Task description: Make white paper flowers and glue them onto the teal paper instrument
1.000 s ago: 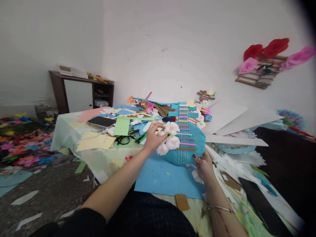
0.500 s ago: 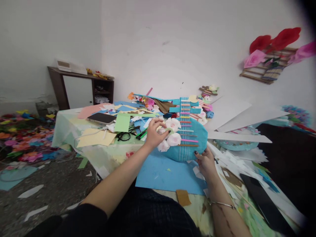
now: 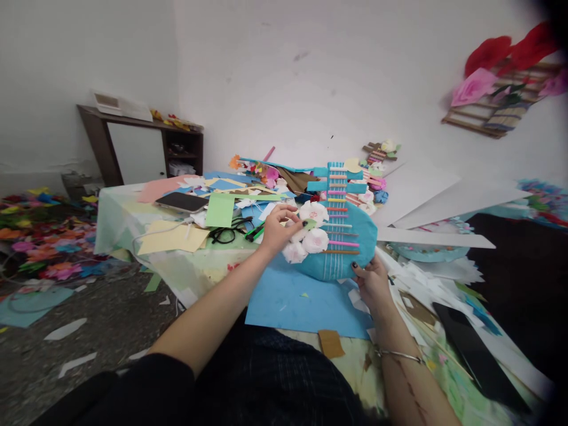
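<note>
A blue paper guitar [image 3: 350, 236] with coloured sticks across its neck stands tilted up over the table. My right hand [image 3: 370, 278] grips its lower edge, fingers closed on it. Three white paper flowers [image 3: 313, 228] sit on the guitar's left side. My left hand [image 3: 277, 228] is at those flowers, thumb and fingers pinched on a small green paper leaf [image 3: 309, 224] beside them.
A blue paper sheet [image 3: 302, 302] lies under the guitar. A phone [image 3: 181, 202], glasses [image 3: 226, 234], green and yellow paper and scraps cover the table [image 3: 119, 219]. White boards [image 3: 435, 207] lean at right, a black sheet [image 3: 470, 346] lies near right. Paper flowers cover the floor at left.
The guitar and both hands sit slightly higher in view as the camera tilted down and left. My left hand keeps its pinch at the flowers, shifting a little.
</note>
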A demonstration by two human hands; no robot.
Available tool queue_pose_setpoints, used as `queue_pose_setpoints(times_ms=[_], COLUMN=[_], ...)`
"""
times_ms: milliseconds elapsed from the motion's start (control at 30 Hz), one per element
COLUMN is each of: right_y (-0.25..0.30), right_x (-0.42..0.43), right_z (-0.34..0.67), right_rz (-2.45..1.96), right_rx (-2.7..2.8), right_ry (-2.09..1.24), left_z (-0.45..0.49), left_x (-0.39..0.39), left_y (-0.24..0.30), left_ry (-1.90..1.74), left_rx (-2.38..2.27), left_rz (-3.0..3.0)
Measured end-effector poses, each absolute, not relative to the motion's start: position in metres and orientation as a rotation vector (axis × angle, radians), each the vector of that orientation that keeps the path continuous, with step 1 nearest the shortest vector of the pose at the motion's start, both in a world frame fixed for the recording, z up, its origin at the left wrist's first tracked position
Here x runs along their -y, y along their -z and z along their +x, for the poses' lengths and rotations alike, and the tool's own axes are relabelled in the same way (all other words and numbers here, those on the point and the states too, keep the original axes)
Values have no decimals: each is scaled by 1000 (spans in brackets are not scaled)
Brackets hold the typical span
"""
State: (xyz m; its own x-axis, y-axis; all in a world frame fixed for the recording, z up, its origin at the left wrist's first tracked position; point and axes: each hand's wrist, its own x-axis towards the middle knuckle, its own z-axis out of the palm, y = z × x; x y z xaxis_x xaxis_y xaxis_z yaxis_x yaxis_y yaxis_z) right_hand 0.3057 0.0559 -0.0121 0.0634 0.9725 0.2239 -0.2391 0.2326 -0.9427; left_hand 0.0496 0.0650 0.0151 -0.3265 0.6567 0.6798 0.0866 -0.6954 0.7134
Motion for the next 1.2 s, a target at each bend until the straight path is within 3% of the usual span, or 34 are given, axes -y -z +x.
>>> queue_pose_setpoints(times_ms=[1200], right_y=[15], right_x=[-59], right_z=[308], right_rz=[-849], right_rx=[1095], right_ry=[-1133], left_z=[46], left_x=[-66], left_y=[-17], left_ry=[-1999], left_rx=[-892], left_rz=[1501])
